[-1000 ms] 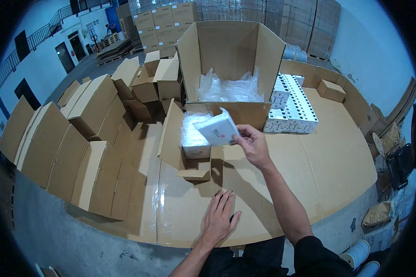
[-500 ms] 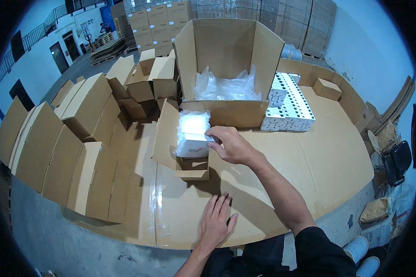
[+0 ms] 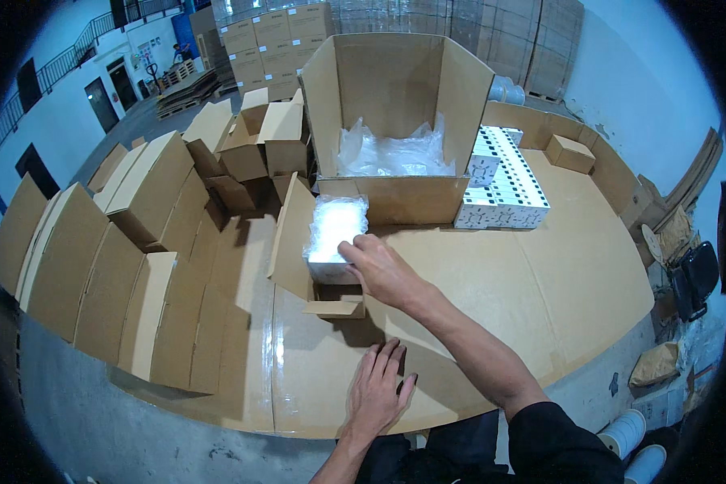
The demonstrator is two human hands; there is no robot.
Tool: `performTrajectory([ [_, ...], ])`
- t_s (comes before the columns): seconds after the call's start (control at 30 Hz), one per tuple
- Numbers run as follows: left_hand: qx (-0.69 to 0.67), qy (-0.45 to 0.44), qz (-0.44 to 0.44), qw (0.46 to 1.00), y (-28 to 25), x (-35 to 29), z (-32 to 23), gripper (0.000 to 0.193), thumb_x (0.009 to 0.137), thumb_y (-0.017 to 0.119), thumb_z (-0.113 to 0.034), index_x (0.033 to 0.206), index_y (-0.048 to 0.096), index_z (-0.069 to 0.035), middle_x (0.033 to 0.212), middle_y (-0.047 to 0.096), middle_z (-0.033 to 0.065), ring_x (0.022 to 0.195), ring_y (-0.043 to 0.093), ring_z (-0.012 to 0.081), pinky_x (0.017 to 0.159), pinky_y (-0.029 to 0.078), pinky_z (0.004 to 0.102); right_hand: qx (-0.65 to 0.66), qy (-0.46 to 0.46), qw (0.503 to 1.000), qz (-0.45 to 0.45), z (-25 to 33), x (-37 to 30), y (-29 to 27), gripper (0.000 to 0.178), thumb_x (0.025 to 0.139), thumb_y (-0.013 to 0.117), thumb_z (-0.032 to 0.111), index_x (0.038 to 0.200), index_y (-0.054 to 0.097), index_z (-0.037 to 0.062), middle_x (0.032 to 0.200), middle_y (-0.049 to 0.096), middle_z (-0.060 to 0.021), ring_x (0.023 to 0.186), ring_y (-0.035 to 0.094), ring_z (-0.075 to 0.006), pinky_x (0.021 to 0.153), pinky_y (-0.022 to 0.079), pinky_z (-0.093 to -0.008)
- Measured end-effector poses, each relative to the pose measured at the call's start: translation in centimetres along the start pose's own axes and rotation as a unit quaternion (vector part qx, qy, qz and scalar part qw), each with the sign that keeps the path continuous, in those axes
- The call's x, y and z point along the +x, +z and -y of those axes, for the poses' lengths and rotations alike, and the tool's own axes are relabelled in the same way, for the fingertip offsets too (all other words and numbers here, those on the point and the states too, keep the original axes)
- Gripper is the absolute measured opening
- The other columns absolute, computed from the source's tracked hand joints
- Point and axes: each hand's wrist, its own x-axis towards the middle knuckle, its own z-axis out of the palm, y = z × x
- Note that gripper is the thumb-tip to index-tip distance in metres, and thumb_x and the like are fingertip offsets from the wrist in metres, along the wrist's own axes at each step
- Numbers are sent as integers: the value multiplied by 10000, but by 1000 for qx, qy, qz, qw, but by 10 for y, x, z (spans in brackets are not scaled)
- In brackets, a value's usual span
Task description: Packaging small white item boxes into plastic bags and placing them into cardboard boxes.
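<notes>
White, plastic-wrapped packets (image 3: 337, 224) are packed in a row inside a small open carton (image 3: 335, 309), right in the middle of the tabletop (image 3: 460, 339). The front face of the nearest one is in shadow, so any print there is beyond me, and glare washes out the tops.

Right hand (image 3: 379, 264) is over the front right corner of that row, fingers bent and bunched close together, tips against the front packet. Can't tell if it's actually pinching it, because the hand covers that corner. Left hand (image 3: 377, 387) lies palm-down on the tabletop just in front of the carton, fingers stretched out and a bit apart, holding nothing.

Just behind is a big open carton (image 3: 387, 77) with crumpled clear plastic (image 3: 397, 155) inside; its front wall hides whatever is lower down. Right of that, white boxes (image 3: 515, 181) with black squares and fine dark markings, way too small to read, and partly blocked by the big carton. Brown cartons (image 3: 73, 258) line the left side.

Farther back, stacked cartons (image 3: 276, 50) have small white labels and dark printing, just a blur from here. Wrapped stacks (image 3: 460, 48) beside them get cut off by the top edge.
</notes>
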Motion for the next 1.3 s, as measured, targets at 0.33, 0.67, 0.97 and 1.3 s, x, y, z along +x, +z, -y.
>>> performTrajectory([
  [0.33, -10, 25, 6, 1000, 6, 4, -1, 571, 829, 763, -203, 1318, 540, -9, 1380, 530, 181, 1273, 477, 412, 1124, 377, 481, -72, -13, 994, -86, -11, 0, 28, 208, 785, 585, 5, 971, 660, -52, 1096, 589, -239, 1008, 607, -371, 898, 537, -431],
  [0.67, 39, 10, 47, 998, 18, 24, -1, 569, 873, 707, -190, 1362, 499, 16, 1425, 479, 202, 1324, 427, 417, 1150, 324, 497, 149, -7, 984, -100, -14, -31, -19, 509, 872, 673, 62, 1350, 516, -5, 1240, 517, -227, 1100, 568, -382, 955, 497, -426],
  [0.97, 62, 75, 18, 995, 51, 100, 3, 550, 904, 671, -187, 1385, 471, -10, 1446, 452, 195, 1387, 356, 427, 1173, 291, 511, 468, 286, 740, -389, -169, -127, -147, 694, 966, 515, 24, 1575, 184, -5, 1039, 710, -119, 654, 597, -122, 595, 499, -235],
  [1.3, 69, 66, 8, 995, 78, 187, 20, 468, 930, 619, -221, 1358, 529, -52, 1461, 467, 167, 1386, 367, 412, 1171, 277, 517, 286, 353, 841, -292, -270, -131, -224, 278, 907, 546, 53, 1139, 692, 2, 927, 747, -88, 688, 646, -97, 619, 509, -248],
])
